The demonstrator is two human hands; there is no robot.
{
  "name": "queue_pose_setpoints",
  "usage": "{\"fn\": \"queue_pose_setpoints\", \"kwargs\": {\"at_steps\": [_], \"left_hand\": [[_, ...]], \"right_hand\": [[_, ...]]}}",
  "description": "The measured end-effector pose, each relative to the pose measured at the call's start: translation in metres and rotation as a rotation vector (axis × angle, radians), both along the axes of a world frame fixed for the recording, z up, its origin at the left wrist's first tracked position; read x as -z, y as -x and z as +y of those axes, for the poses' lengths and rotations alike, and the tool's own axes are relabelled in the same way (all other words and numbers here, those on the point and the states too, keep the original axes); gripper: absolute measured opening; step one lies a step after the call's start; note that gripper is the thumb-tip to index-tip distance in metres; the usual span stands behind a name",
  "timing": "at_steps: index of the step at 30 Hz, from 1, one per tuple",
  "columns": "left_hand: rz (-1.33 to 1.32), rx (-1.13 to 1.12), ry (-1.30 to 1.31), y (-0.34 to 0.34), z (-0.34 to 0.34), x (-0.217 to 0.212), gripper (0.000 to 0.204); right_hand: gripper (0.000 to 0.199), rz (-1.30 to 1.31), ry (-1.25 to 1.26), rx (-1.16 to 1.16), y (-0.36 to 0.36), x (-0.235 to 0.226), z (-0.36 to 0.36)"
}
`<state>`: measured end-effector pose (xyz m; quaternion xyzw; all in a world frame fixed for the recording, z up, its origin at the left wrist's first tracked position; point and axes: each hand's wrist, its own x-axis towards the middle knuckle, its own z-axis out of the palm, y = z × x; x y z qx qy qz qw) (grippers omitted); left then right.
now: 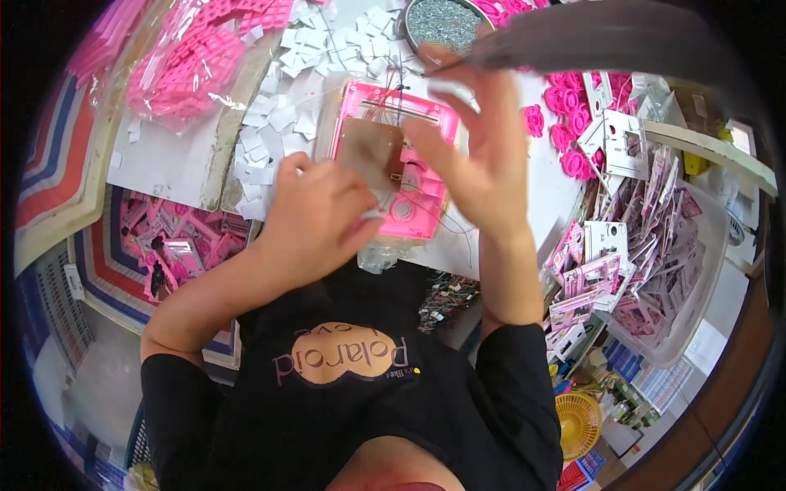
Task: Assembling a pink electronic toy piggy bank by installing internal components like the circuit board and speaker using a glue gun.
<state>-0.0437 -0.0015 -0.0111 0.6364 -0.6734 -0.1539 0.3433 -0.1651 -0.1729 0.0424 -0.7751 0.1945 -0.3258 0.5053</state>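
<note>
A pink plastic case (422,217) lies before me, with a brown board (364,151) and thin dark wires inside it. My left hand (315,213) is at the case's near left corner, its fingers curled and the thumb near the index finger. A small whitish bit shows at its fingertips, too small to name. My right hand (487,164) is raised over the case's right side, smeared by motion, thumb and fingers apart. A blurred dark tool-like shape (606,37) with a thin tip crosses in front of its fingertips; it does not look gripped.
Small white pieces (266,123) are scattered left of the case. Behind it stands a round dish (446,24) of tiny metal parts. Pink parts (192,69) fill a clear bag, pink rings (565,123) lie right, and a clear bin (696,270) holds printed panels.
</note>
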Motion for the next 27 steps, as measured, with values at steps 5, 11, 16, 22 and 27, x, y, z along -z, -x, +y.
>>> {"fn": "queue_pose_setpoints", "kwargs": {"at_steps": [5,11,16,22,27], "left_hand": [[0.098,-0.127,-0.104,-0.014,-0.008,-0.011,0.013],[0.446,-0.063,-0.226,-0.022,-0.007,-0.011,0.009],[0.501,-0.016,-0.245,-0.029,-0.006,-0.007,0.007],[0.105,-0.046,-0.15,-0.024,-0.01,-0.016,0.011],[-0.068,-0.099,-0.024,-0.01,-0.014,-0.015,0.014]], "right_hand": [[0.027,0.342,0.262,-0.102,0.035,0.033,0.027],[0.012,0.326,0.144,-0.091,0.03,0.039,0.036],[0.011,0.384,0.105,-0.132,0.03,0.034,0.033],[0.011,0.457,0.167,-0.161,0.029,0.031,0.031],[0.012,0.448,0.195,-0.158,0.028,0.033,0.033]]}}
